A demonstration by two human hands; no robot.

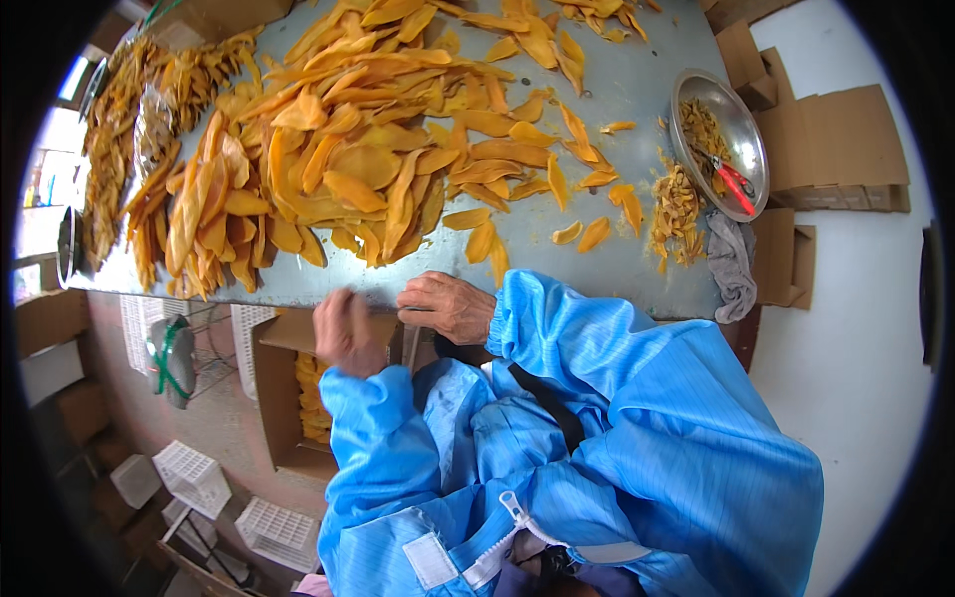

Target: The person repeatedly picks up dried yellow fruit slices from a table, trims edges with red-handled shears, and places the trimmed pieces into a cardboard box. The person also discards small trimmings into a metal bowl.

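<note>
A large heap of orange dried fruit slices (358, 157), looking like dried mango, lies on the metal table (619, 276) before me. My right hand (448, 306) rests at the table's front edge, below the heap, its fingers bent; whether something is between them cannot be told. Just left of it, my left hand (347, 332) is blurred at the same edge, fingers curled, and its grip is unclear. Loose slices (481, 240) lie just above my right hand. At the right, a pile of small trimmings (677, 213) sits beside a steel bowl (752, 142) holding more trimmings and red-handled cutters (735, 186).
A grey cloth (731, 265) hangs over the table's right corner. Below the front edge at left stands an open cardboard box (280, 395) with orange slices inside. White plastic baskets (192, 477) are on the floor. Cardboard boxes (835, 142) stand beyond the right edge.
</note>
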